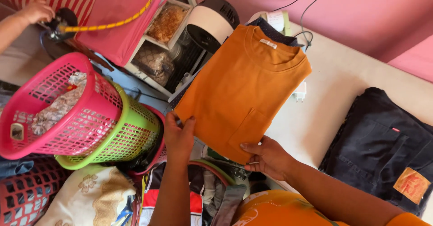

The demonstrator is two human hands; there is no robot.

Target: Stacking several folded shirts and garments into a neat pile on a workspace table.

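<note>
Orange folded shirt; pink basket; green basket; dark jeans

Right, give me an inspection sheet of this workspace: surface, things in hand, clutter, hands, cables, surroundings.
Surface: white table, bare between the garments.
Things in hand: folded orange T-shirt, lying partly over the table's edge, pocket near the lower corner.
Clutter: dark jeans folded on the table; pink basket holding crumpled cloth, nested in a green basket; loose clothes below.
Hands: left hand grips the shirt's lower left edge; right hand holds its bottom corner.
Cables: black cable runs down the wall to the table.
Surroundings: pink wall; white fan; another person's hand at top left.
</note>
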